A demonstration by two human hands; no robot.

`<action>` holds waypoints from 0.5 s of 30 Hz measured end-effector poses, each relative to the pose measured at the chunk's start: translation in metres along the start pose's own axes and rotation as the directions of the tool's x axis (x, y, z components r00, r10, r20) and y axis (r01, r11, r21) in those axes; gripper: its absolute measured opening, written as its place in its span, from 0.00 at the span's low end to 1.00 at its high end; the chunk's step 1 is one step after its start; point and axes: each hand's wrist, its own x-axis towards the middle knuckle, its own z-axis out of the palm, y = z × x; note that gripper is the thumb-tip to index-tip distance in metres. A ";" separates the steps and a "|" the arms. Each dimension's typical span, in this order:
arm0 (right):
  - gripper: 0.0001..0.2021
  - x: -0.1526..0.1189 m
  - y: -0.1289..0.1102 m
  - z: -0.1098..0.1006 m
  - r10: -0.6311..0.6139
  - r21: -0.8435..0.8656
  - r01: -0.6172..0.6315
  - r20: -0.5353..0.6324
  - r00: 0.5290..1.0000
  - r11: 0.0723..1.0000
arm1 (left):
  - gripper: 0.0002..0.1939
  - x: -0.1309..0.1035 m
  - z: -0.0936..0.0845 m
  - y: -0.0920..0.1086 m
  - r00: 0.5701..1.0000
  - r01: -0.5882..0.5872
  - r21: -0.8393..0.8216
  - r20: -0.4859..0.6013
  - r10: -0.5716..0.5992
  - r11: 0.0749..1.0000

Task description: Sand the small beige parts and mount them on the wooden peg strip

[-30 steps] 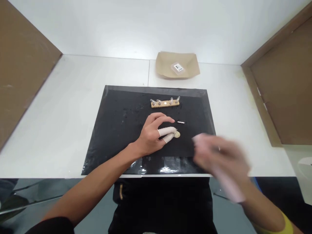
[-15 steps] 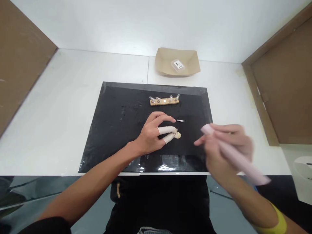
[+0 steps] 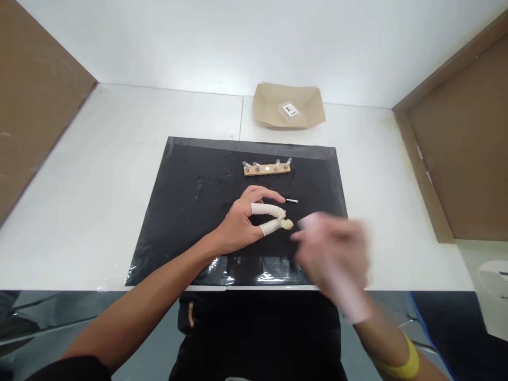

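we've got our left hand (image 3: 244, 225) pinching a small pale roundish piece (image 3: 287, 224) between thumb and forefinger, both in white finger cots (image 3: 265, 209), over the black mat (image 3: 190, 196). the piece pokes out to the right, facing our right hand (image 3: 347, 246), blurred but wrapped around a pink rod (image 3: 349, 296). hands apart! the rod slants from near the piece down-right toward our wrist; the left is nearer, touching it.

mat (image 3: 182, 201) on table (image 3: 99, 185) | tray (image 3: 309, 100) behind mat — case (image 3: 289, 111) in it | strip (image 3: 273, 169) on mat, behind rod (image 3: 292, 201) and left hand (image 3: 240, 219) | right hand (image 3: 335, 246) — right of left hand
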 end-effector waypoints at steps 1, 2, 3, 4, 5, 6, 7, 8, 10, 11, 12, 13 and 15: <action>0.16 0.000 -0.001 0.002 -0.036 -0.018 0.036 0.017 0.999 0.999 | 0.02 0.000 0.000 0.000 1.000 -0.002 0.004 -0.002 0.002 1.000; 0.18 0.001 -0.002 0.003 -0.062 -0.040 0.063 0.027 0.998 0.997 | 0.02 0.000 0.001 0.000 1.000 -0.005 0.011 -0.002 0.005 1.000; 0.19 0.002 -0.002 0.003 -0.078 -0.070 0.079 0.020 0.997 0.994 | 0.02 0.000 0.001 0.000 1.000 -0.011 0.022 0.000 0.011 1.000; 0.19 0.003 -0.001 0.002 -0.081 -0.114 0.080 -0.003 0.997 0.990 | 0.01 0.000 0.002 0.000 1.000 -0.020 0.039 0.000 0.020 0.999; 0.18 0.004 0.000 0.001 -0.083 -0.166 0.076 -0.033 0.996 0.983 | 0.02 0.000 0.003 0.000 0.999 -0.037 0.066 -0.011 0.038 0.997; 0.17 0.005 0.000 0.000 -0.081 -0.220 0.066 -0.060 0.995 0.973 | 0.02 0.000 0.003 -0.001 0.997 -0.065 0.106 -0.034 0.069 0.992; 0.17 0.006 0.000 -0.002 -0.080 -0.267 0.057 -0.078 0.994 0.962 | 0.03 -0.001 0.004 -0.002 0.992 -0.101 0.155 -0.060 0.112 0.983; 0.17 0.007 0.000 -0.003 -0.077 -0.307 0.048 -0.083 0.994 0.950 | 0.04 -0.001 0.004 -0.003 0.983 -0.142 0.210 -0.086 0.163 0.967; 0.19 0.009 -0.001 -0.007 -0.063 -0.362 0.032 -0.074 0.995 0.932 | 0.05 -0.002 0.005 -0.005 0.960 -0.219 0.315 -0.101 0.262 0.923; 0.20 0.010 -0.002 -0.009 -0.053 -0.381 0.022 -0.071 0.996 0.924 | 0.05 -0.003 0.006 -0.006 0.950 -0.246 0.358 -0.093 0.297 0.901; 0.19 0.011 -0.002 -0.013 -0.039 -0.396 0.008 -0.070 0.997 0.918 | 0.05 -0.004 0.006 -0.007 0.944 -0.266 0.394 -0.080 0.321 0.880; 0.18 0.013 -0.001 -0.017 -0.022 -0.404 -0.009 -0.072 0.997 0.915 | 0.05 -0.005 0.007 -0.008 0.939 -0.278 0.424 -0.069 0.336 0.862; 0.17 0.016 0.001 -0.027 0.033 -0.386 -0.059 -0.073 0.997 0.921 | 0.06 -0.006 0.008 -0.008 0.934 -0.289 0.463 -0.056 0.353 0.838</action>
